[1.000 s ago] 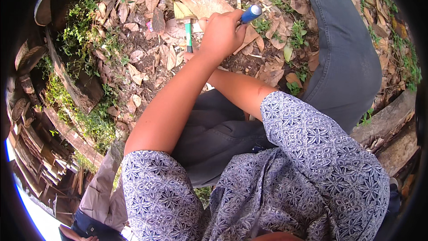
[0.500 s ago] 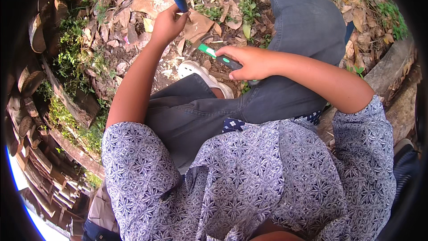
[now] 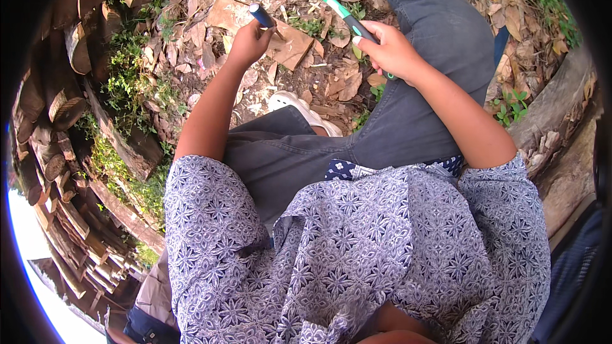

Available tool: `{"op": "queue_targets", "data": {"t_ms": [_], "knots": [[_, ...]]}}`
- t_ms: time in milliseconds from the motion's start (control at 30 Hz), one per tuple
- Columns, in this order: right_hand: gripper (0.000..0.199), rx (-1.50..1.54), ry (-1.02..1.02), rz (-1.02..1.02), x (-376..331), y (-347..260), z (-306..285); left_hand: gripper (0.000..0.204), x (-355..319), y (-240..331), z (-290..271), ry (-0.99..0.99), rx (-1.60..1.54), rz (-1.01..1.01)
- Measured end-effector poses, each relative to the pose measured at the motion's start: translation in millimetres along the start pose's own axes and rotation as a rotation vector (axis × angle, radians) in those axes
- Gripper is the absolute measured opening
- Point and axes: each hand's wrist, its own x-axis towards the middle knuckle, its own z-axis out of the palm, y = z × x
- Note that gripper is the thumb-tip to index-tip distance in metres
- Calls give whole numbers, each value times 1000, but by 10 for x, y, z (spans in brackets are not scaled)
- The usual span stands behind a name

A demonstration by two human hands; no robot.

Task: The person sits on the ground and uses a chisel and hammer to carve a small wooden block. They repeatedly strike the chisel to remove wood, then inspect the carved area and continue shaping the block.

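My left hand (image 3: 250, 43) is closed round the blue handle of a chisel (image 3: 260, 15), which has a pale top end. Its lower end points down at a flat brown wooden board (image 3: 296, 50) lying on the ground; the exact contact is hard to make out. To the right, my right hand (image 3: 390, 51) grips a hammer (image 3: 333, 4) by its green-and-black handle. The hammer is raised and slants up to the left, apart from the chisel. Its head blends into the leaves behind it.
Dry leaves (image 3: 344, 83) and pale wood shavings cover the soil. My bent legs (image 3: 440, 32) and a white shoe (image 3: 299, 107) lie close to the board. Stacked split wood (image 3: 70, 108) stands on the left beside green plants; a log (image 3: 554, 99) lies at right.
My right hand has lifted the hammer up and away from near the chisel, turning its handle upward. My left hand still holds the chisel at the board; the whole view has shifted slightly.
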Motion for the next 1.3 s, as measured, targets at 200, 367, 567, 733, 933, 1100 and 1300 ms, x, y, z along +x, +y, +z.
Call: {"op": "queue_targets", "data": {"t_ms": [200, 367, 567, 733, 933, 1100, 1300], "knots": [[47, -35, -17, 44, 52, 55, 43, 22, -13, 25, 10, 119, 0, 146], [45, -24, 20, 53, 80, 53, 69, 24, -45, 136, -42, 53, 8, 58], [46, 22, -1, 78, 66, 27, 67, 29, -84, 209, -56, 84, -58, -10], [43, 15, -36, 55, 83, 44, 71, 28, -10, -40, 69, 157, -211, -10], [38, 33, -56, 74, 86, 19, 69, 24, 10, -103, 154, 274, -375, 84], [35, 54, -57, 103, 80, -25, 84, 22, -49, 111, 25, 279, -67, 130], [33, 82, -63, 100, 126, -26, 163, 18, -46, 182, -46, 212, 62, 255]]}}
